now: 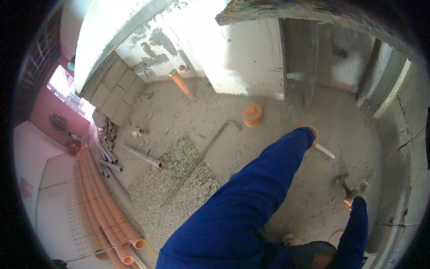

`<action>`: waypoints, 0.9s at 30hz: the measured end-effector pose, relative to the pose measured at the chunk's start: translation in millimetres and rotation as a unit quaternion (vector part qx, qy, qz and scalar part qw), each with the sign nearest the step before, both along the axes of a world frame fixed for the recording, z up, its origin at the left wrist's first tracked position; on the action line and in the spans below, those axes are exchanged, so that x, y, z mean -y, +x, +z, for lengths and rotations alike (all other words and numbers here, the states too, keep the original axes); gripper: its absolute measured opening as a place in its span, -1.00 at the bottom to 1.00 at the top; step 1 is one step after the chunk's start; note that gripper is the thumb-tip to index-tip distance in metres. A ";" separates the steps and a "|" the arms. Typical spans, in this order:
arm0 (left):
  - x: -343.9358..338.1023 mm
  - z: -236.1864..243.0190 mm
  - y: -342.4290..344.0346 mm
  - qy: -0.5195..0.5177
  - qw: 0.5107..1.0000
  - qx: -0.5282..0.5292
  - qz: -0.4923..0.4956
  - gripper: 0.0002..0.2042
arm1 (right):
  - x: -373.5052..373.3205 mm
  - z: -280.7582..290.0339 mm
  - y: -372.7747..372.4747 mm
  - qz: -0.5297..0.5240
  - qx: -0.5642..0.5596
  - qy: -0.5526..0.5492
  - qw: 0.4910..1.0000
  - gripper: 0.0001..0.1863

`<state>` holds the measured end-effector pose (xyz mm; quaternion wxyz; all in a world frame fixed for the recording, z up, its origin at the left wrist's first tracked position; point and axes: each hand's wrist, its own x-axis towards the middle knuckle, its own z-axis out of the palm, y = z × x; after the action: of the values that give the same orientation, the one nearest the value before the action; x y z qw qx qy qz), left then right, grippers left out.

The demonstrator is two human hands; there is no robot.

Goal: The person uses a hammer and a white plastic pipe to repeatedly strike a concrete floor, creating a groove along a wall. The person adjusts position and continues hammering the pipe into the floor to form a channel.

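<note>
My left arm, in a blue sleeve, reaches far across the middle. My left hand (312,134), with orange at its edge, mostly hides behind the cuff; its fingers are hard to see. From it a short white rod (325,151) sticks out toward the lower right, seemingly in its grip. Lower at the right, my right hand (352,201), also showing orange, is closed round a hammer (342,181) whose dark head is held over the dusty floor. Beyond my left hand an orange capped pipe end (252,116) stands up from the floor.
A speckled foam mat (188,166) lies left of my arm, with a bent bar (197,162) across it. A grey pipe (142,155) touches its edge. Long orange pipes (105,215) and wire mesh (53,193) line the left. Another orange pipe (181,84) leans upright near the far wall.
</note>
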<state>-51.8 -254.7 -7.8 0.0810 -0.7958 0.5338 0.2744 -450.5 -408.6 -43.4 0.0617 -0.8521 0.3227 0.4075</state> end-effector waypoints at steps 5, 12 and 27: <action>12.5 2.5 -13.5 0.041 0.996 0.037 -0.064 -0.51 | -5.3 7.9 -2.2 -0.017 0.060 -0.011 0.998 -0.68; 7.1 -4.6 -16.3 -0.031 0.997 0.021 -0.060 -0.52 | 26.8 -44.3 -9.4 -0.140 -0.045 -0.012 0.989 -0.49; 25.3 -19.0 -12.2 -0.018 0.995 0.038 -0.086 -0.58 | 34.2 -53.5 -10.0 -0.114 0.022 0.011 0.993 -0.51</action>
<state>-63.9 -280.0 -26.9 0.1103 -0.7583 0.6013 0.2266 -460.5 -442.8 -96.8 0.1245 -0.8176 0.4116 0.3828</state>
